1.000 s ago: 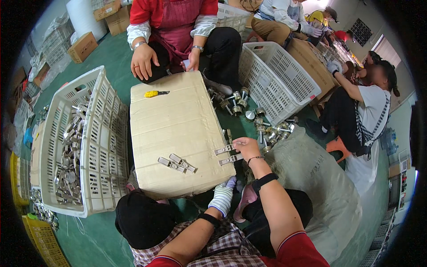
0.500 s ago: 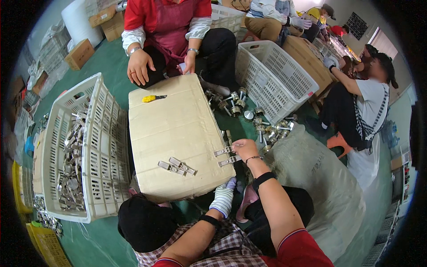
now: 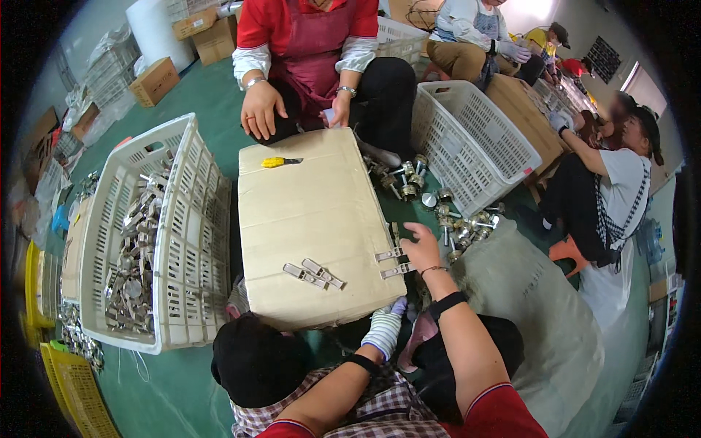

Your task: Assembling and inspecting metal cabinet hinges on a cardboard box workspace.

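Observation:
A cream-coloured cardboard box (image 3: 310, 212) stands in front of me like a low table. My right hand (image 3: 423, 252), bare, is at its right edge with thumb and forefinger apart, holding nothing. Beside those fingers, two flat metal clips (image 3: 395, 270) stick out over the edge. Two more metal clips (image 3: 314, 273) lie side by side on the box top nearer to me. My left hand (image 3: 383, 330), in a striped white glove, is low at the box's near right corner. Its fingertips point up at the corner, and whether they grip anything is hidden.
A white crate (image 3: 171, 248) full of metal parts stands left. A yellow utility knife (image 3: 281, 162) lies on the box's far end, before a seated person (image 3: 314, 66). Round metal parts (image 3: 456, 226) lie on the floor right, near another white crate (image 3: 475, 139) and a big pale sack (image 3: 526, 314).
My right hand has let go of the clips at the box's right edge, and its fingers have spread. My left hand keeps its place at the corner. The whole view has shifted slightly.

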Demonstrator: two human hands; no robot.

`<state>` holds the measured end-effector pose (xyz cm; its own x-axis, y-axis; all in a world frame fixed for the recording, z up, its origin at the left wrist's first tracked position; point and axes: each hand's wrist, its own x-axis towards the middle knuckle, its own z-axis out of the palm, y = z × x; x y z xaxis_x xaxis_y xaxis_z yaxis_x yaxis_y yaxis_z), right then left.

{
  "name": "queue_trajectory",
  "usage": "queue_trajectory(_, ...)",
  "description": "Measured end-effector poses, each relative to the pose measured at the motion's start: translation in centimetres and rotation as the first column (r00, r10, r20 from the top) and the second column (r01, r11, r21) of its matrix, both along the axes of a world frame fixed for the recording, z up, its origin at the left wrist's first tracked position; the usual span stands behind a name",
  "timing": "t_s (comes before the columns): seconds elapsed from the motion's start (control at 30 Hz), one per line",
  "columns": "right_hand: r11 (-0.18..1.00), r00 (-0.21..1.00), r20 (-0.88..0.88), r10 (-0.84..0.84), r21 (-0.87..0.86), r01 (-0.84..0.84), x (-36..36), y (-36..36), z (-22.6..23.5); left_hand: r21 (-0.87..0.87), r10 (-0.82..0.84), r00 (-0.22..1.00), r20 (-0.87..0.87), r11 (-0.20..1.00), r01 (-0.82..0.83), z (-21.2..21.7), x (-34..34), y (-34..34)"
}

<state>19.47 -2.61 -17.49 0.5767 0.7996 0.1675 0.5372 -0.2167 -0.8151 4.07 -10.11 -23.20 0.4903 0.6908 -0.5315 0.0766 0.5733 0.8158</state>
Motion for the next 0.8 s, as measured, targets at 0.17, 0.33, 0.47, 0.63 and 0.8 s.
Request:
queue_trajectory(0.17, 0.878, 0.879, -0.047, 0.475, -0.050, -0.477, -6.4, 1.0, 5.1, 0.140, -0.188, 0.980, -0.062, 0.971, 0.195, -0.5, 1.0, -0.8)
queue_trajectory(0.33, 0.808, 0.790, 0.172, 0.588, -0.079, -0.584, -12.7, 2.6, 4.5, 0.138, -0.294, 0.953, -0.065, 0.944, 0.301, -9.5, 2.3, -1.3)
queue_trajectory(0.47, 0.811, 0.783, 0.224, 0.580, -0.250, -0.529, -14.4, 3.8, 4.1, 0.199, -0.349, 0.925, -0.149, 0.906, 0.374, -9.6, 1.8, -2.0)
queue_trajectory(0.63, 0.801, 0.796, 0.202, 0.571, -0.350, -0.486, -15.0, 4.4, 3.3, 0.248, -0.385, 0.902, -0.197, 0.870, 0.426, -9.6, 1.7, -2.2)
queue_trajectory(0.8, 0.840, 0.859, 0.070, 0.506, -0.267, -0.473, -14.4, 5.1, 4.3, 0.347, -0.364, 0.893, -0.264, 0.828, 0.440, -10.3, 0.4, -2.1)
